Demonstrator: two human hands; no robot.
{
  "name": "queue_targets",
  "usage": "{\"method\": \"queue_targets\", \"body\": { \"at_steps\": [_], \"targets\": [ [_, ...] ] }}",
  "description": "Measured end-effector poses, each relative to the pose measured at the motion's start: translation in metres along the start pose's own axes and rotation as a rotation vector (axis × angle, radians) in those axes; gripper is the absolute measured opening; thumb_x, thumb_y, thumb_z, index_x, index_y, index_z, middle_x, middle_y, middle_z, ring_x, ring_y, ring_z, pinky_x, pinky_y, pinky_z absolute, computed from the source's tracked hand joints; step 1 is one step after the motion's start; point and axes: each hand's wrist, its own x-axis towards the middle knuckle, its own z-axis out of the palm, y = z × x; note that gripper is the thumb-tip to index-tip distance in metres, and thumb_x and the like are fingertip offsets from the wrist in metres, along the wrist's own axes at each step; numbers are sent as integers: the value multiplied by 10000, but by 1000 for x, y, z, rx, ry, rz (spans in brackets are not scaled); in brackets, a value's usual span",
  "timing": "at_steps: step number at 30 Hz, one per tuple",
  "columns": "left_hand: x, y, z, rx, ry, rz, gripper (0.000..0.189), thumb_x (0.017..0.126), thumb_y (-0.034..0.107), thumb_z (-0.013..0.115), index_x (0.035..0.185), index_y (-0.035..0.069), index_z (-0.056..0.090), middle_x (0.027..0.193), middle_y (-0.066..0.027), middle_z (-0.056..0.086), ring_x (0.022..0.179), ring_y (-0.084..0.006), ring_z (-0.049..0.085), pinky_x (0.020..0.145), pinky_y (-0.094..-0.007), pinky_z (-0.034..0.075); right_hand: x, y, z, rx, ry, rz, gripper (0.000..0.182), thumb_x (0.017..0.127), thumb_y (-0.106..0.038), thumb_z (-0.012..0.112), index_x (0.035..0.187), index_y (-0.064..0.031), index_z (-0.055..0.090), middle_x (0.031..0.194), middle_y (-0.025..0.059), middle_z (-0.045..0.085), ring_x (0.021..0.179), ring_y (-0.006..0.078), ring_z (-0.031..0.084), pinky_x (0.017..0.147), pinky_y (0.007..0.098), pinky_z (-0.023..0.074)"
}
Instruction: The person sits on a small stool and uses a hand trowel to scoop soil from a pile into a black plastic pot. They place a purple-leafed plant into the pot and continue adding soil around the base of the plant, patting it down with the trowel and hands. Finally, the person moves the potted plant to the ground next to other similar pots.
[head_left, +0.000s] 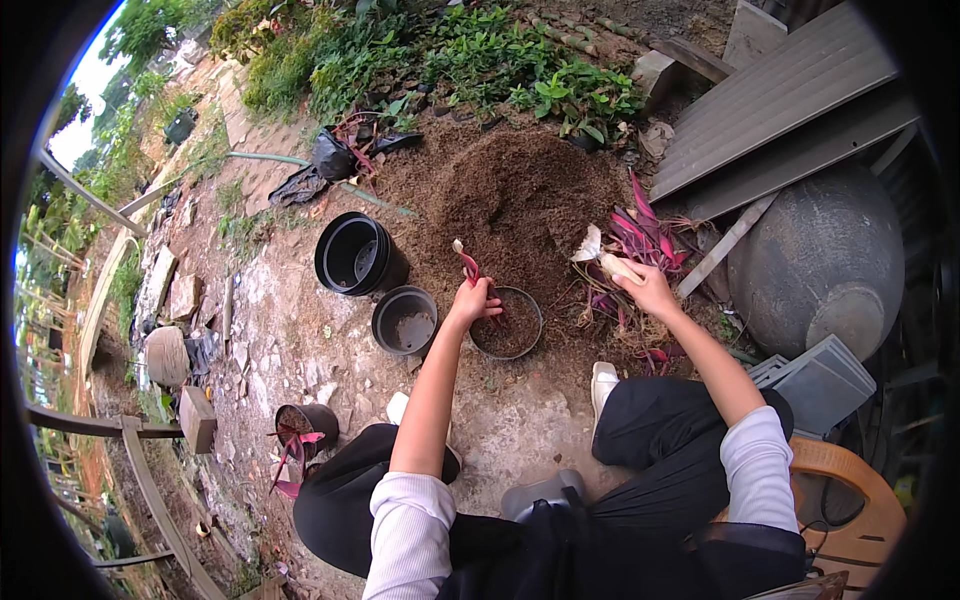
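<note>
My left hand (474, 301) is closed around a red-leaved plant cutting (470, 268), upright over a round black plastic pot (517, 322) with soil in it. A pale tip shows at the cutting's upper end. In my right hand (643, 289) is a small trowel (600, 251) with a light handle; its blade is pale and soiled. Beneath and behind that hand lies a heap of purple-red plants (637, 232) with bare roots. A mound of brown soil (517, 195) rises beyond the pot.
Stacked black pots (360, 255) and another pot (405, 321) stand left of the soil pot. A potted red-leaved plant (306, 431) sits by my left knee. At right are a large grey jar (821, 255), corrugated sheets (772, 97), grey tiles (821, 386) and an orange plastic chair (847, 480).
</note>
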Motion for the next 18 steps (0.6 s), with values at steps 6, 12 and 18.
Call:
{"method": "queue_targets", "body": {
  "at_steps": [6, 12, 18],
  "targets": [
    [8, 2, -14, 32, -13, -1, 215, 894, 196, 397, 1043, 57, 465, 902, -86, 528, 681, -191, 604, 604, -320, 554, -66, -42, -24, 111, -193, -46, 481, 794, -272, 660, 1191, -28, 539, 1051, 106, 638, 906, 110, 581, 810, 260, 437],
    [8, 3, 1, 100, -45, 32, 215, 890, 194, 413, 1048, 59, 469, 850, -60, 527, 624, -169, 603, 531, -296, 539, -129, -69, -16, 151, -393, 134, 496, 792, -263, 674, 1185, 4, 534, 1106, 135, 613, 982, 123, 563, 861, 259, 417],
    [12, 1, 7, 195, -87, 64, 241, 903, 227, 442, 1063, 47, 442, 871, -53, 522, 645, -154, 601, 529, -285, 529, -152, -72, 38, 194, -482, 187, 494, 798, -287, 667, 1189, -13, 537, 993, 120, 612, 883, 127, 570, 784, 254, 436]
  ]
}}
